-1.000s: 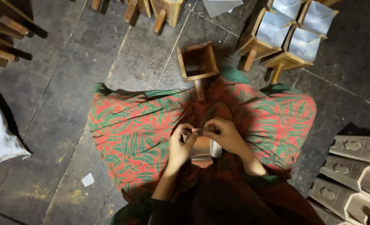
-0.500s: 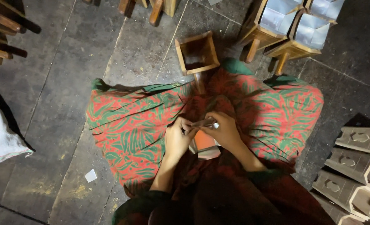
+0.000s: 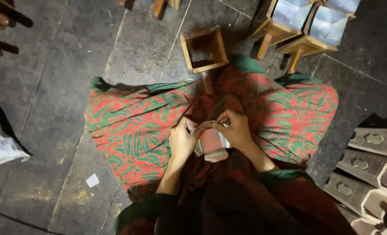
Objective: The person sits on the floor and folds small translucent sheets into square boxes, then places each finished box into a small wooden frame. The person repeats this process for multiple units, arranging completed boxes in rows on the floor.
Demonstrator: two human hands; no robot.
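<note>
I sit on a dark stone floor with a red and green leaf-patterned cloth (image 3: 132, 126) spread over my lap. My left hand (image 3: 182, 139) and my right hand (image 3: 236, 128) meet over a small shiny silver-lined paper piece (image 3: 211, 146) and both pinch its top edge. Its lower part shows pinkish and reflective below my fingers. An empty square wooden mould on a peg handle (image 3: 203, 48) stands on the floor just beyond my knees.
Two wooden moulds lined with silver paper (image 3: 309, 24) stand at the top right. Pale moulded blocks (image 3: 372, 169) are stacked at the right edge. A white sack (image 3: 0, 139) lies at the left, wooden pegs (image 3: 0, 26) at the top left, a white scrap (image 3: 92, 180) on the floor.
My hands stay together on the shiny piece, fingers shifting slightly along its top edge. The view has drifted a little, so the wooden moulds sit higher in the frame.
</note>
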